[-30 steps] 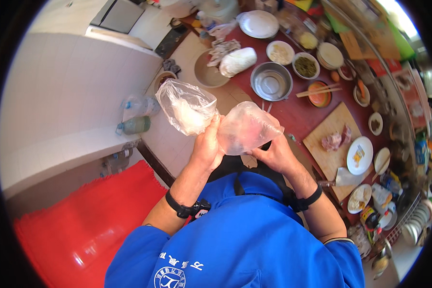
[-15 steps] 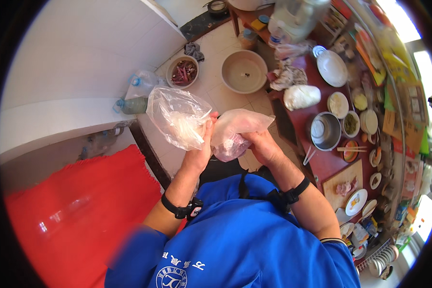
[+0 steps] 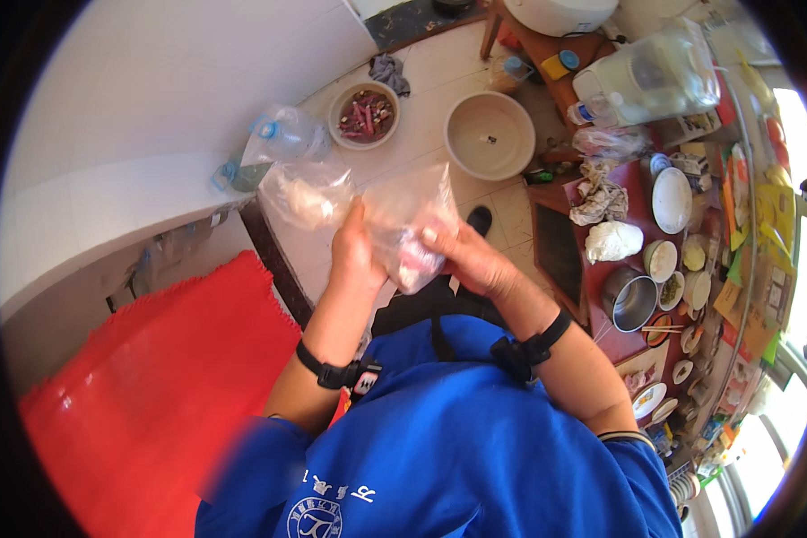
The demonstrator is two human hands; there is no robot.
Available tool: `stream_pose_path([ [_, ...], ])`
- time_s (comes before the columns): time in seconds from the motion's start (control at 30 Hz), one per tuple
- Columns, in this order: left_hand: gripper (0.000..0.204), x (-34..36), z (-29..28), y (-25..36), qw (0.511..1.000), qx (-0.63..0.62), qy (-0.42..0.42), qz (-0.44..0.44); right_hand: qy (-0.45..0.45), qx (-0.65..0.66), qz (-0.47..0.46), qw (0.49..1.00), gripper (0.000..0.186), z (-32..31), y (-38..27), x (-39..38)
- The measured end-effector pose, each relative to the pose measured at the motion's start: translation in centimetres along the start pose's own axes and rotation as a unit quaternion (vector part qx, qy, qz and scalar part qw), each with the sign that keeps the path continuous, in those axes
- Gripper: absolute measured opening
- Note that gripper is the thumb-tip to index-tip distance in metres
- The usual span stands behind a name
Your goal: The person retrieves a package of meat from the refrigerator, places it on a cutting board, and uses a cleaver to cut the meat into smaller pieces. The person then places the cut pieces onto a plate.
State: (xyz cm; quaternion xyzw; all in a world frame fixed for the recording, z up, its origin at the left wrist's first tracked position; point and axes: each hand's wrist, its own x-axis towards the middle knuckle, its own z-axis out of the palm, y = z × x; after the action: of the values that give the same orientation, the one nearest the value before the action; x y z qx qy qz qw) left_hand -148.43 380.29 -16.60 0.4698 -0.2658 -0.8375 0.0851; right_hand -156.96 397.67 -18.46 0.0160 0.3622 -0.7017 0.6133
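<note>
In front of my body I hold two clear plastic bags. My left hand grips the bag with pale, whitish contents, which sticks out past my fingers to the left. What exactly is inside cannot be made out. My right hand is closed on the second plastic bag, with something pinkish and white in its lower end. This bag's upper part stands up between my hands, and its left side lies against my left hand. My right thumb presses on its front.
Beyond my hands a wide basin and a bowl of reddish pieces stand on the floor. Plastic bottles are by the left wall. Right, a crowded table carries a metal pot and bowls. A red cloth covers the left.
My view has shifted, so the table sits further right. The pinkish bag has turned more upright and closer to my left hand. The pale bag looks more bunched up.
</note>
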Motion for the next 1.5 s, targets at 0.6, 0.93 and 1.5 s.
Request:
stream_pose_path([
  [0.6,0.038,4.3,5.6,3.4,0.938,0.267,-0.029,0.219,-0.022,0.013,0.048,0.999,0.061,-2.3,-10.9,6.1],
  [0.93,0.036,9.7,8.5,7.9,0.998,-0.025,-0.057,0.024,-0.001,-0.699,-0.307,0.646,0.117,0.5,-17.9,5.2],
  [1.5,0.042,24.4,17.6,29.6,0.913,0.284,-0.092,0.277,0.184,-0.802,-0.272,0.499,0.094,13.5,-30.4,30.3],
])
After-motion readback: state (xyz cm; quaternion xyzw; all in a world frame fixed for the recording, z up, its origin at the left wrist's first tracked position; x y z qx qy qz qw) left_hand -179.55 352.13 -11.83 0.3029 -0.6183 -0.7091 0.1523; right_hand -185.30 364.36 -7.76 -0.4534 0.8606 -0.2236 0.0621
